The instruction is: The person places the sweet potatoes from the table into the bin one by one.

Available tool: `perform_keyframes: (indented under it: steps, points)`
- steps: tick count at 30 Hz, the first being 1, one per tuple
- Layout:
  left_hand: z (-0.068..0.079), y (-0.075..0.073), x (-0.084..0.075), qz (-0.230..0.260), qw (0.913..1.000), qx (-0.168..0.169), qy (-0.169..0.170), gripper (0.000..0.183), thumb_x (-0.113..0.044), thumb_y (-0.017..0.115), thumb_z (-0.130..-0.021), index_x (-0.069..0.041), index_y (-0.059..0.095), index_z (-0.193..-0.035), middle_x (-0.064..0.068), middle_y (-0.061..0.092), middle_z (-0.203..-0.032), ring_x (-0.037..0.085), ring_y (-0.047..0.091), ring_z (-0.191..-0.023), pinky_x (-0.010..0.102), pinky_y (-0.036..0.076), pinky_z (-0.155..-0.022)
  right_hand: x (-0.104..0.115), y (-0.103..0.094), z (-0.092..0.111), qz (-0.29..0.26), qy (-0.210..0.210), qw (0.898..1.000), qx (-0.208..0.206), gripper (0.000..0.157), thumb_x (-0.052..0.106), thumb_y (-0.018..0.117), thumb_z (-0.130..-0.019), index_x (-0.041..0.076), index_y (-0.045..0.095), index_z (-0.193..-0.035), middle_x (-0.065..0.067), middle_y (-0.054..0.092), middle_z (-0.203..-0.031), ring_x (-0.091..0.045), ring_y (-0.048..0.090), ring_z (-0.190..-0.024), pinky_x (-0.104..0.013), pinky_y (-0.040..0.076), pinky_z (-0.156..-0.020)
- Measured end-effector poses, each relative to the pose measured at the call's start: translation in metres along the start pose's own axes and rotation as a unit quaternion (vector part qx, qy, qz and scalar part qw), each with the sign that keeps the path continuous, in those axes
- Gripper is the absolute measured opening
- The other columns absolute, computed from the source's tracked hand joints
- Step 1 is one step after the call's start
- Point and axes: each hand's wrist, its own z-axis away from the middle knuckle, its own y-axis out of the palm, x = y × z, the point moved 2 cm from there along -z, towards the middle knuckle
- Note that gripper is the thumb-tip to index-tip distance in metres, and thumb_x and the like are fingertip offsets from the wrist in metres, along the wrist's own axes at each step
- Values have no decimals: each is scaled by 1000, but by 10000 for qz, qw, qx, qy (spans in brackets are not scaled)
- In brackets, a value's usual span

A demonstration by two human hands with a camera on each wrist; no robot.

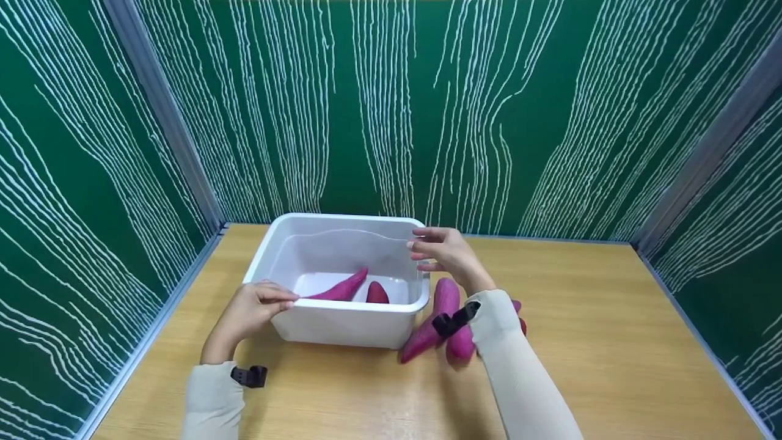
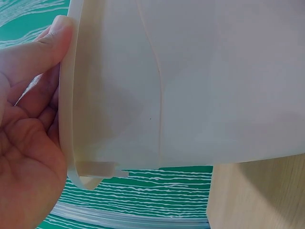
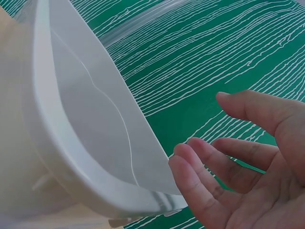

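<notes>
Left hand (image 1: 256, 305) pinched the white bin's (image 1: 348, 327) near rim. Right hand (image 1: 446, 253), fingers loosely spread, held nothing beside the right rim; contact unclear. Pink vegetables (image 1: 447, 296) lay below it; table (image 1: 611, 336) extended rightward.

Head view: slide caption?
Left hand grips a white bin by its rim, two vegetables showing inside; open right hand at its right end, more vegetables beside it on the table.
</notes>
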Motion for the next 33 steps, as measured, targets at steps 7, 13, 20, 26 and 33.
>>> perform_keyframes:
  steps: [7, 13, 20, 26, 33]
  points:
    - [0, 1, 1, 53, 10000, -10, 55, 13, -6, 74, -82, -10, 78, -94, 7, 72, -96, 23, 65, -95, 40, 55, -87, -1, -1, 2, 22, -70, 10000, 7, 53, 21, 70, -88, 6, 51, -136, -16, 59, -128, -27, 62, -109, -36, 56, -86]
    - [0, 1, 1, 85, 10000, 10, -32, 13, -7, 74, -83, -11, 78, -94, 7, 72, -97, 23, 64, -97, 42, 54, -89, -1, -3, 4, 37, -130, 9999, 22, 56, 23, 70, -88, 5, 50, -137, -16, 58, -129, -30, 61, -113, -37, 56, -87]
    - [0, 0, -1, 77, 9999, 43, -97, 13, -8, 73, -83, -11, 78, -95, 6, 72, -98, 23, 64, -97, 43, 53, -91, -2, -9, 7, 62, -189, 9998, 1, 59, 25, 70, -88, 4, 47, -139, -17, 58, -130, -33, 59, -116, -37, 56, -88]
    - [0, -1, -1, 91, 9998, 68, -154, 14, -9, 73, -83, -12, 78, -96, 6, 72, -98, 24, 63, -98, 44, 52, -92, -5, -13, 8, -95, -145, 9998, 5, 63, 24, 71, -88, 4, 45, -141, -17, 57, -131, -36, 56, -120, -37, 55, -89]
    - [0, 0, -1, -27, 9999, -29, 95, 13, -7, 74, -82, -11, 78, -93, 5, 73, -95, 21, 65, -95, 39, 54, -87, -8, -19, 12, -139, -132, 9998, -33, 59, 23, 68, -89, 5, 46, -140, -18, 56, -132, -34, 57, -118, -35, 56, -88]
